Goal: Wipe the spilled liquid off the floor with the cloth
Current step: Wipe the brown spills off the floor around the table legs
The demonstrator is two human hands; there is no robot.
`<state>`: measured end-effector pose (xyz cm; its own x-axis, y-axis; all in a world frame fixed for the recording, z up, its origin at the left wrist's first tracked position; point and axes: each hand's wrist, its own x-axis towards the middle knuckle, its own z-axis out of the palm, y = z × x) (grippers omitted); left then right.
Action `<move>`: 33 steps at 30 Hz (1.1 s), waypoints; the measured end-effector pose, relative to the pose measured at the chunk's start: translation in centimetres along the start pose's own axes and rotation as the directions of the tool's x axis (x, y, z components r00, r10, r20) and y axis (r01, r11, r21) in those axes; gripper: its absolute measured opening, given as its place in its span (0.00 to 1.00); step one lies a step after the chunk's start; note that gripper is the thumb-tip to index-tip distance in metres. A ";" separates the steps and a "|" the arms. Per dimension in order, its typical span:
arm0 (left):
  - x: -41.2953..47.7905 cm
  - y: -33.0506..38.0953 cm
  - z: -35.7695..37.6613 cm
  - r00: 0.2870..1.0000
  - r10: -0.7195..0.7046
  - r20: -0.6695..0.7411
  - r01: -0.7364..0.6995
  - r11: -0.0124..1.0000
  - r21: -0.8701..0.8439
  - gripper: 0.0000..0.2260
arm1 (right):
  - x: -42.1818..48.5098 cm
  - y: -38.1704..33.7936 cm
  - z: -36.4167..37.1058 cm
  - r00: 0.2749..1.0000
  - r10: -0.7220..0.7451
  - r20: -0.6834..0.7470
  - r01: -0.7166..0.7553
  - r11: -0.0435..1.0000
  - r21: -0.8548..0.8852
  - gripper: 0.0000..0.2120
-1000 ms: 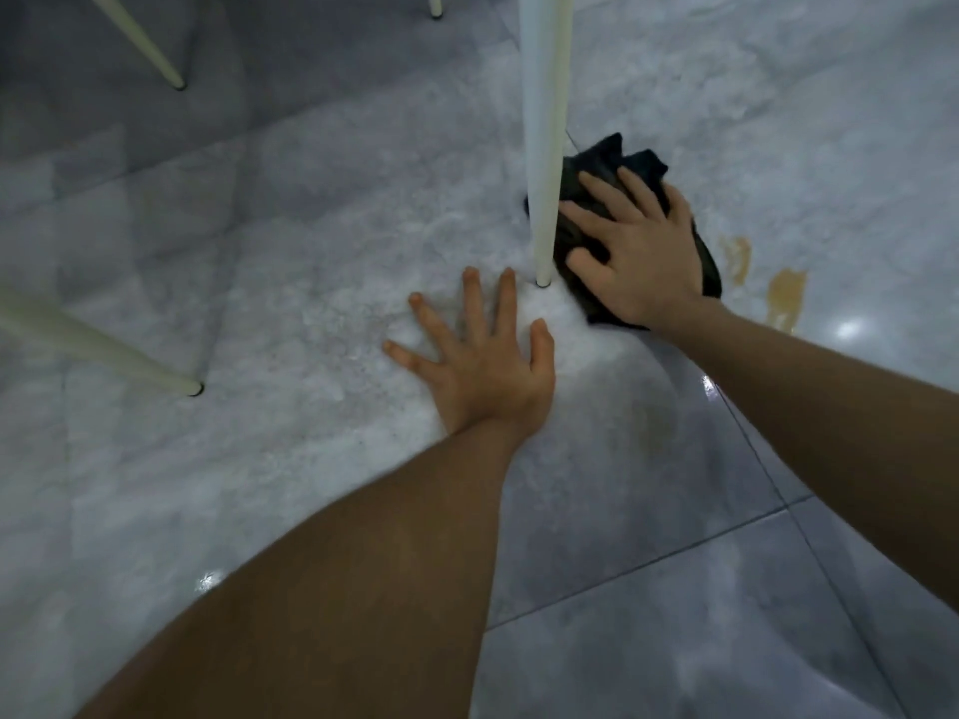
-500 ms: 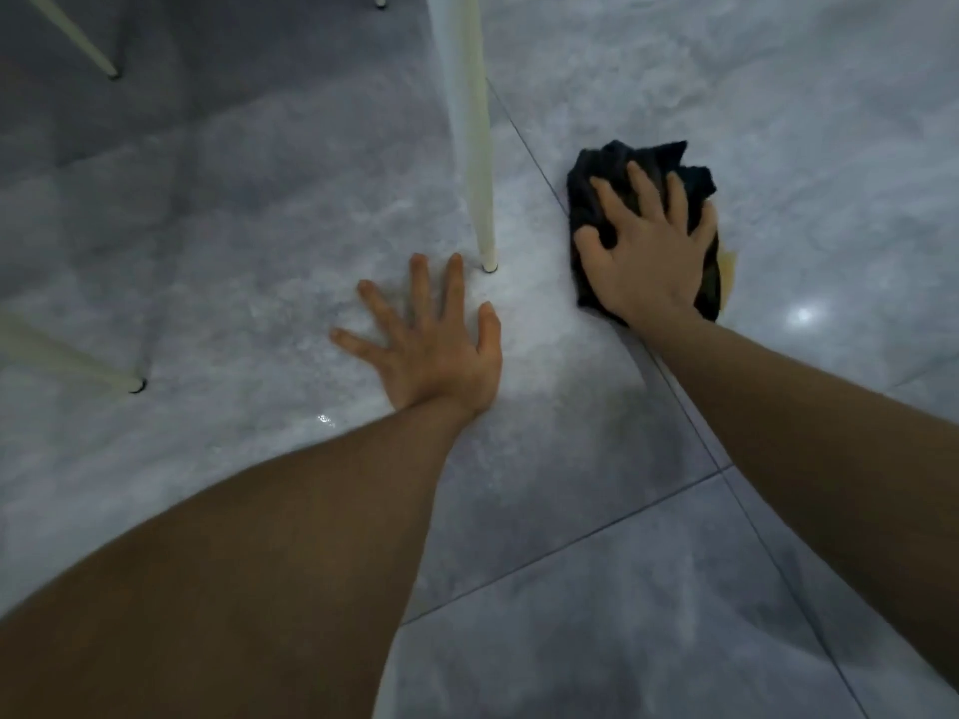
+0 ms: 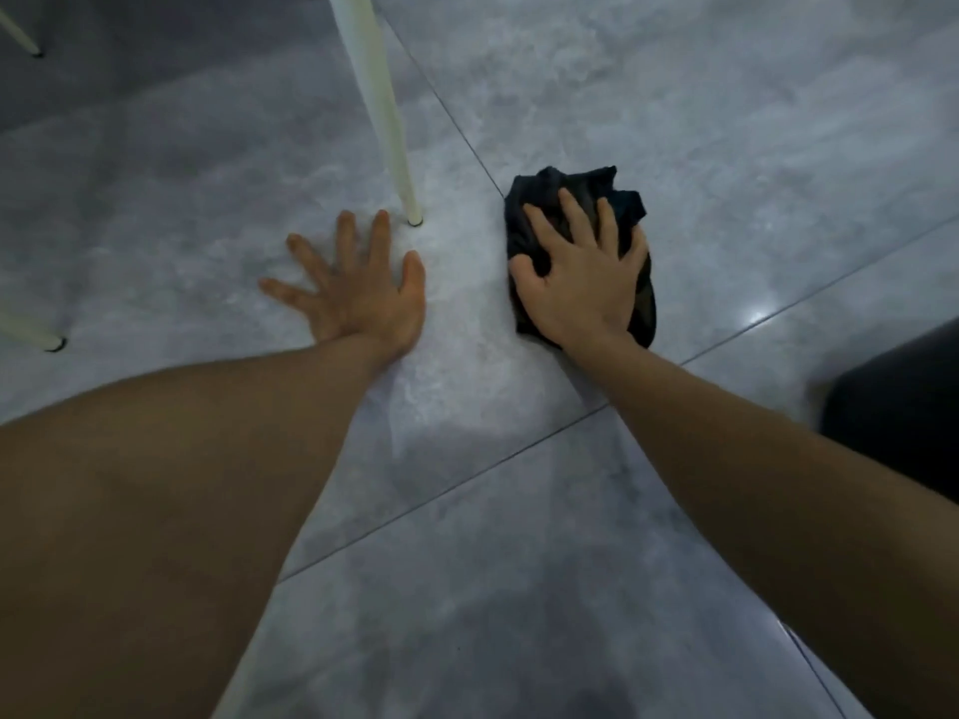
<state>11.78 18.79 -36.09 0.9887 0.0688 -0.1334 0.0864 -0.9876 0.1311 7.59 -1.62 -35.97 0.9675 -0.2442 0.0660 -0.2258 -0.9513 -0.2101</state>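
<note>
A crumpled black cloth lies on the grey tiled floor, right of a white furniture leg. My right hand presses flat on top of the cloth, with the thumb curled at its left edge. My left hand rests flat on the floor with fingers spread, just left of the leg's foot. No brown spill shows; the cloth and hand cover the spot.
A white furniture leg stands between my hands. Another white leg's foot is at the left edge and a third at the top left. A dark object sits at the right edge. Tile joints cross the floor.
My right hand slid the cloth to the right, away from the white leg and over the brown spill patches, which no longer show. My left hand stayed planted on the floor.
</note>
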 end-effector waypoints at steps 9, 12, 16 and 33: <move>-3.1 2.0 0.5 0.961 0.263 -0.089 -0.271 0.959 -0.086 0.27 | -5.9 7.6 -1.8 0.993 0.095 -0.074 -0.097 0.995 -0.027 0.29; -2.6 4.3 0.3 0.968 0.249 0.018 -0.248 0.968 -0.049 0.30 | -1.6 6.8 -1.8 0.976 0.217 -0.016 -0.217 0.976 -0.020 0.30; -0.9 5.2 0.6 0.975 0.215 0.061 -0.216 0.976 0.019 0.32 | -2.4 6.2 -1.0 0.998 0.008 -0.057 -0.009 1.000 -0.011 0.29; -0.6 5.5 1.0 0.980 0.188 0.064 -0.192 0.979 0.064 0.29 | 5.3 4.3 0.0 0.985 -0.157 -0.070 0.157 0.988 -0.003 0.28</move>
<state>11.51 13.15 -36.30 0.9773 -0.1276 -0.1691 -0.1135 -0.9894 0.0907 11.77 -7.01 -36.53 0.9805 -0.1046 0.1667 -0.0713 -0.9783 -0.1947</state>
